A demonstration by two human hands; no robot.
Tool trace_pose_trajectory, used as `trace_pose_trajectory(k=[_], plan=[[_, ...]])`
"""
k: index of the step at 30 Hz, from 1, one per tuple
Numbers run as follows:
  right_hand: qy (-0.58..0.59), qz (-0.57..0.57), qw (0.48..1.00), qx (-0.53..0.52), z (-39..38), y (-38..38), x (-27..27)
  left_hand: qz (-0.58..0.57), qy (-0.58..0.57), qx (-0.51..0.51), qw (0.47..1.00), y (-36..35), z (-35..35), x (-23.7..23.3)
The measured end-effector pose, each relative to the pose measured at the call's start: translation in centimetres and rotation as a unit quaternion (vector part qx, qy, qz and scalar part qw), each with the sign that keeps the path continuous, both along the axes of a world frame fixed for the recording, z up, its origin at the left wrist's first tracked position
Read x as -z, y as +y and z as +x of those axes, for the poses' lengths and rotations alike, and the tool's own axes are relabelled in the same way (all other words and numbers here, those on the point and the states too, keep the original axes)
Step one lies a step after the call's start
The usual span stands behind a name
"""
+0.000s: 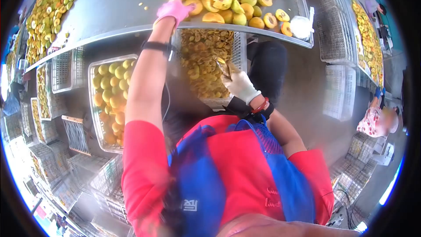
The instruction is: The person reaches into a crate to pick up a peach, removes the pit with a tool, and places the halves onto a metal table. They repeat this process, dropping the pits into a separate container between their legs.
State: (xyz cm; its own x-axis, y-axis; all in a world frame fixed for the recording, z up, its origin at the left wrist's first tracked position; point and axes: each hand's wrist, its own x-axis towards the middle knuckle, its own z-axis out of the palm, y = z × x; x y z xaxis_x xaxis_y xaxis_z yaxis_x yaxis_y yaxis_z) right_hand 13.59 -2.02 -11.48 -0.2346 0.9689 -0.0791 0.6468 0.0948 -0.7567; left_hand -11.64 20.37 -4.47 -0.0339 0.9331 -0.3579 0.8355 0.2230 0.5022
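My left hand (175,11), in a pink glove, reaches over the front edge of the metal table. Its fingers are apart, with the tips at a halved peach (194,6) on the near side of the fruit pile. In a white glove, my right hand (239,83) is closed around a slim, plier-like metal tool (222,65) pointing up and left. Something yellow shows at the tool's tip, too small to make out. Below that hand stands a crate (239,46) filled with yellow-brown fruit scraps (204,50). More peach halves (221,1) lie heaped on the table, cut faces showing.
The metal table (118,8) has a raised front rim. Another fruit heap (52,11) covers its left end. A white crate of whole peaches (109,101) stands at my left. White crates (340,87) are stacked at right, and another person (375,120) sits beyond them.
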Motion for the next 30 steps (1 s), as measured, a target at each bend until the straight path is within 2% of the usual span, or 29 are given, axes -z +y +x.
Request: trace_pose_trajectory(k=[2, 5, 7, 9, 11, 13, 14, 17, 18, 22, 24, 26, 30], plan=[[0.055, 0.022, 0.998, 0.014, 0.2, 0.0, -1.9, -0.008, -0.028, -0.015, 0.999, 2.7, 1.4, 4.9], [0.117, 0.031, 0.992, 0.043, 0.5, -0.2, -3.7, 0.04, -0.005, -0.059, 0.997, 3.0, 2.4, 6.6], [0.161, 0.012, 0.985, 0.068, 0.2, -0.1, -5.4, 0.08, -0.025, -0.046, 0.995, 3.0, 2.3, 7.5], [0.149, 0.042, 0.985, 0.074, 0.2, 0.0, -5.8, 0.112, -0.001, -0.063, 0.992, 0.2, 3.3, 3.2], [0.112, 0.095, 0.987, 0.069, 0.1, 0.1, -4.7, 0.108, -0.161, -0.095, 0.976, -1.9, 3.4, 1.2], [0.024, -0.111, 0.993, -0.026, 0.9, 1.4, -2.1, 0.149, -0.299, -0.086, 0.939, -3.8, 2.7, 0.6], [0.018, -0.115, 0.993, -0.024, 0.6, 1.2, -2.9, 0.116, -0.361, -0.072, 0.922, -5.2, 2.6, -1.0], [0.16, -0.096, 0.982, -0.013, -0.2, 0.7, -5.4, 0.025, -0.528, -0.113, 0.842, -9.6, 2.2, -3.3], [0.196, 0.043, 0.979, -0.021, -1.1, 0.7, -4.9, 0.024, -0.548, -0.118, 0.828, -11.0, 2.4, -3.7], [0.235, 0.09, 0.967, -0.027, -2.0, 0.5, -8.8, 0.06, -0.617, -0.107, 0.777, -15.3, 4.3, -4.7], [0.225, 0.146, 0.963, -0.02, -2.2, 0.7, -9.0, 0.077, -0.646, -0.101, 0.752, -16.9, 5.0, -5.3], [0.211, 0.197, 0.957, -0.017, -2.4, 0.8, -9.2, 0.096, -0.647, -0.101, 0.75, -18.1, 5.8, -6.2], [0.205, 0.2, 0.958, -0.012, -2.1, 0.3, -9.4, 0.128, -0.653, -0.109, 0.738, -19.1, 7.0, -5.4]])
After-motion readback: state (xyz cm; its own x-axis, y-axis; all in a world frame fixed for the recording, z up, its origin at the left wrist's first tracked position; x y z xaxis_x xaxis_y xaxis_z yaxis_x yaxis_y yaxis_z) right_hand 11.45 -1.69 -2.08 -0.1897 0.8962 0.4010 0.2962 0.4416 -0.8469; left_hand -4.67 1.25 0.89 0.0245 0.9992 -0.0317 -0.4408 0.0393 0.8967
